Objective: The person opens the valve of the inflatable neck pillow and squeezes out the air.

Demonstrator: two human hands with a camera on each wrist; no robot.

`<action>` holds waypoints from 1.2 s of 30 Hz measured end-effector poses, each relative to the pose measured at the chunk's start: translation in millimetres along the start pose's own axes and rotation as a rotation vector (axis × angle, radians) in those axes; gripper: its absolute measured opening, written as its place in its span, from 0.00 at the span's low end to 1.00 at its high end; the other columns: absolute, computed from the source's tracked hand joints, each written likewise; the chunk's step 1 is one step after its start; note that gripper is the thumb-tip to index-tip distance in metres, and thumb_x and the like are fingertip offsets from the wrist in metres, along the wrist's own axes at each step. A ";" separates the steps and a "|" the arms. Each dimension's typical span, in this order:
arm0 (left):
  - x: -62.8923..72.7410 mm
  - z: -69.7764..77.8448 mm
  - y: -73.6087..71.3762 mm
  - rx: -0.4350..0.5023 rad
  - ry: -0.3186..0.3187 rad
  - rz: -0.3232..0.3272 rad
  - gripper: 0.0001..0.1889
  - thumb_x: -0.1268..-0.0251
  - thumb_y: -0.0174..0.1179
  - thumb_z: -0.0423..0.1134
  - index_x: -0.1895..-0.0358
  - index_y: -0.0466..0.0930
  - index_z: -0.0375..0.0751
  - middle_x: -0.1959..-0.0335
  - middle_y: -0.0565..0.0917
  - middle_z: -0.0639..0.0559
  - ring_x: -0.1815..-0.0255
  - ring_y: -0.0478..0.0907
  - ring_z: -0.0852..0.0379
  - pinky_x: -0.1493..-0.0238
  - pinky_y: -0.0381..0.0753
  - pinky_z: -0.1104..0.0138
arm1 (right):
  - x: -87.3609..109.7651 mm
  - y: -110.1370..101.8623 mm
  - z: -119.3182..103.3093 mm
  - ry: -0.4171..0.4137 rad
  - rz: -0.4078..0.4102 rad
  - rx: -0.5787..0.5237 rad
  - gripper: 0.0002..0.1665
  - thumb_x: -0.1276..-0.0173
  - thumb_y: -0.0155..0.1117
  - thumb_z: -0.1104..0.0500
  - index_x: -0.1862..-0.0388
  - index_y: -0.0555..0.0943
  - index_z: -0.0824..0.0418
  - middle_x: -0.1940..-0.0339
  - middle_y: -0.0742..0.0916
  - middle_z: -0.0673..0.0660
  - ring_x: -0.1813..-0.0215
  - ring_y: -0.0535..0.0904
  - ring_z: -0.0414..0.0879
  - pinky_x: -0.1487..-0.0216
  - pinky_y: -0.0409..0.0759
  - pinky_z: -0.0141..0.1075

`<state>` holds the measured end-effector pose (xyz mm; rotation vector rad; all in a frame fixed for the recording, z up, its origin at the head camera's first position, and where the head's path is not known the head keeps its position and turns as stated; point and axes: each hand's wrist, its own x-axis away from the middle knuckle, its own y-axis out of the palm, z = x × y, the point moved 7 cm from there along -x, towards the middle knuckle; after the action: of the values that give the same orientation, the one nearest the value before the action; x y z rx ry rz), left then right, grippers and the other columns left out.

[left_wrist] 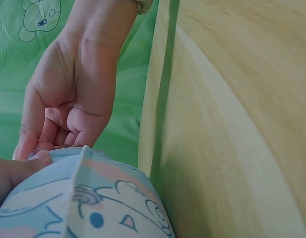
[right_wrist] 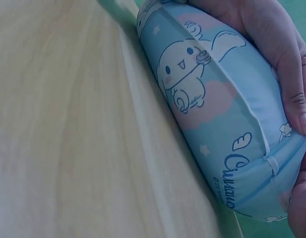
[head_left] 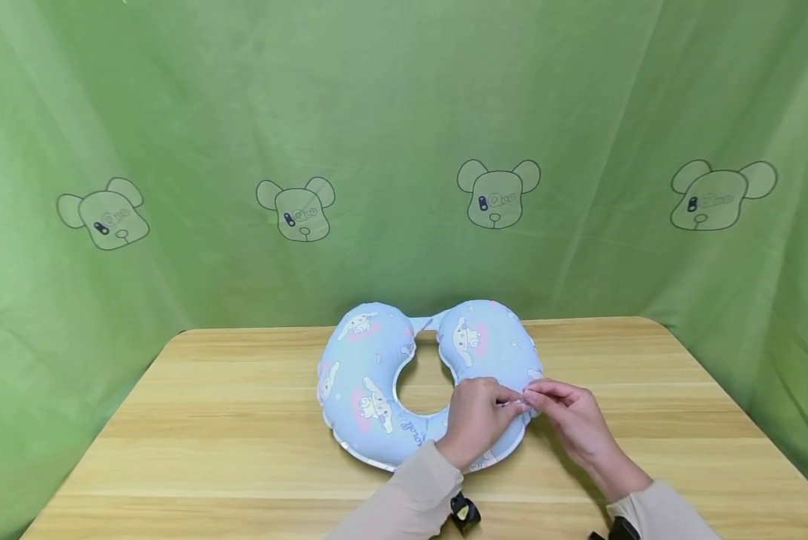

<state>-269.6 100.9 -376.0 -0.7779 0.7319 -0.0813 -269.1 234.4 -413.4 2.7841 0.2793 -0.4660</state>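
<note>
A light-blue U-shaped neck pillow (head_left: 363, 375) lies on the wooden table (head_left: 208, 420), midway between the far corners, its two ends at the far edge and joined by a strap (head_left: 422, 324). The left hand (head_left: 473, 418) and right hand (head_left: 579, 429) meet at the pillow's rim on the table's right-hand side, fingers and thumbs pinching a small piece of it, perhaps a valve; the fingers largely hide it.

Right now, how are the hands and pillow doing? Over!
Left hand, right hand: both pinching pillow at one edge. Pillow on table. Nothing seen in the way.
</note>
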 end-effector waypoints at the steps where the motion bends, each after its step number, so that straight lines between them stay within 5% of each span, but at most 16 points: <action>1: 0.1 0.0 -0.1 0.000 0.003 0.004 0.06 0.50 0.71 0.46 0.70 0.89 0.51 0.79 0.84 0.63 0.79 0.71 0.77 0.76 0.63 0.86 | -0.1 -0.1 0.8 0.013 0.001 -0.009 0.22 0.36 0.50 0.80 0.63 0.86 0.59 0.65 0.87 0.50 0.63 0.82 0.37 0.59 0.80 0.25; 18: 0.4 0.4 -0.2 0.018 0.016 0.023 0.06 0.51 0.72 0.46 0.72 0.89 0.50 0.79 0.83 0.63 0.80 0.71 0.76 0.76 0.64 0.86 | 0.3 -0.9 6.8 0.080 0.059 -0.173 0.20 0.34 0.51 0.77 0.65 0.87 0.59 0.66 0.87 0.50 0.63 0.81 0.36 0.58 0.79 0.24; 36: 0.1 0.5 -2.5 0.032 0.019 0.028 0.06 0.52 0.72 0.45 0.73 0.89 0.49 0.79 0.84 0.62 0.80 0.71 0.77 0.76 0.64 0.86 | 0.3 0.0 11.1 0.093 0.025 -0.237 0.20 0.33 0.50 0.76 0.64 0.87 0.60 0.64 0.87 0.50 0.62 0.81 0.37 0.57 0.79 0.24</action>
<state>-268.7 99.4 -374.2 -0.7368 0.7575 -0.0746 -272.0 230.9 -423.5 2.5772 0.2988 -0.2775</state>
